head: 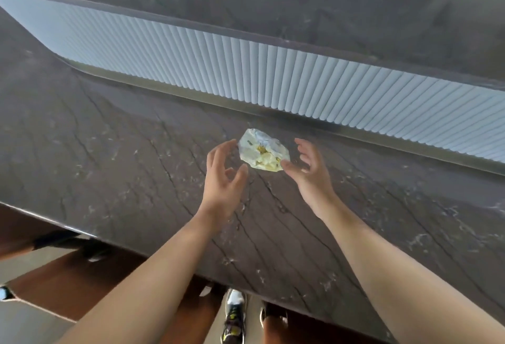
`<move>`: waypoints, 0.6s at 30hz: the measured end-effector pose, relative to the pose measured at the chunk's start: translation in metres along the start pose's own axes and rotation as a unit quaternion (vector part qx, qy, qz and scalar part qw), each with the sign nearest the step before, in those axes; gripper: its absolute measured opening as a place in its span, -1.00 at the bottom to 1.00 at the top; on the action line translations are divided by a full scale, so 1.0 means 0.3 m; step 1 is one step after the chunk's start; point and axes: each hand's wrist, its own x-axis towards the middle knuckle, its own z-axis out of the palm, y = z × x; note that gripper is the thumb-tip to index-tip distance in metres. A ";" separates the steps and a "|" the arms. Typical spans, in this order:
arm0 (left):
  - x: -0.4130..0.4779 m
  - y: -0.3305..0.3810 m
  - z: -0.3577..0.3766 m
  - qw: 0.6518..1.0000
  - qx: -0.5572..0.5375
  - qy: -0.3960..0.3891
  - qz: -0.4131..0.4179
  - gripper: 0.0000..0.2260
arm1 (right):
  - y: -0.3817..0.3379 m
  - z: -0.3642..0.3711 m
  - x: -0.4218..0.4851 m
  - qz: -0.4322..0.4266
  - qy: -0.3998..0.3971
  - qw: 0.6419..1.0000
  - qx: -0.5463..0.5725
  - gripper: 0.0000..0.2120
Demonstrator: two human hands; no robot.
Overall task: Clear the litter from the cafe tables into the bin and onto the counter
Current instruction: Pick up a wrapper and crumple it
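Note:
A crumpled pale wrapper [261, 149] with yellow marks lies on the dark marbled counter [109, 152], a little before its back edge. My left hand [224, 177] hovers just left of the wrapper with its fingers spread and loosely bent, holding nothing. On the other side is my right hand [311, 171], fingers relaxed and apart. Its thumb tip meets the wrapper's lower right edge. Neither hand closes round the wrapper.
Behind the counter rises a white fluted panel [246, 70], topped by a second dark ledge [273, 2]. The counter's front edge runs diagonally across the lower frame. Below it are brown wooden panels [68, 283] and my shoes [235, 316] on the floor.

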 end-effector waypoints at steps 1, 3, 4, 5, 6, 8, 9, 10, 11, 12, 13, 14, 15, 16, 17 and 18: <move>0.037 -0.026 0.011 1.000 0.003 -0.009 -0.004 -0.55 | 0.016 0.009 0.027 0.001 -0.003 1.000 -0.017 -0.46; 0.107 -0.079 0.037 0.999 0.012 -0.027 -0.019 -0.50 | 0.042 0.035 0.084 0.007 -0.009 0.999 -0.044 -0.38; 0.139 -0.103 0.050 0.999 0.019 -0.035 -0.027 -0.46 | 0.052 0.051 0.112 0.012 -0.013 0.999 -0.052 -0.35; 0.172 -0.127 0.063 0.998 0.028 -0.042 -0.035 -0.43 | 0.062 0.071 0.142 0.015 -0.019 0.998 -0.058 -0.31; 0.202 -0.146 0.075 0.997 0.037 -0.048 -0.043 -0.41 | 0.070 0.091 0.170 0.013 -0.027 0.997 -0.066 -0.28; 0.261 -0.182 0.099 0.995 0.053 -0.061 -0.057 -0.39 | 0.092 0.129 0.223 0.004 -0.037 0.995 -0.087 -0.25; 0.286 -0.197 0.110 0.994 0.056 -0.068 -0.067 -0.39 | 0.105 0.144 0.244 0.003 -0.040 0.994 -0.098 -0.24; 0.307 -0.210 0.119 0.992 0.056 -0.076 -0.080 -0.38 | 0.119 0.155 0.262 0.006 -0.041 0.993 -0.110 -0.22; 0.322 -0.223 0.130 0.990 0.057 -0.084 -0.093 -0.38 | 0.135 0.165 0.278 0.010 -0.040 0.991 -0.126 -0.21; 0.330 -0.233 0.139 0.989 0.063 -0.091 -0.102 -0.39 | 0.149 0.176 0.287 0.013 -0.038 0.988 -0.147 -0.20; 0.333 -0.241 0.150 0.987 0.074 -0.096 -0.107 -0.39 | 0.161 0.185 0.291 0.009 -0.034 0.985 -0.171 -0.22; 0.330 -0.248 0.160 0.985 0.087 -0.100 -0.107 -0.40 | 0.171 0.194 0.289 0.002 -0.026 0.982 -0.189 -0.25; 0.323 -0.252 0.169 0.985 0.095 -0.101 -0.104 -0.40 | 0.177 0.201 0.284 -0.007 -0.018 0.981 -0.195 -0.30; 0.313 -0.253 0.174 0.985 0.097 -0.100 -0.102 -0.41 | 0.183 0.205 0.276 -0.014 -0.011 0.981 -0.193 -0.34; 0.300 -0.250 0.176 0.985 0.093 -0.102 -0.103 -0.40 | 0.188 0.206 0.265 -0.017 -0.006 0.983 -0.185 -0.37; 0.284 -0.243 0.175 0.985 0.088 -0.105 -0.103 -0.39 | 0.189 0.202 0.251 -0.015 -0.001 0.985 -0.172 -0.40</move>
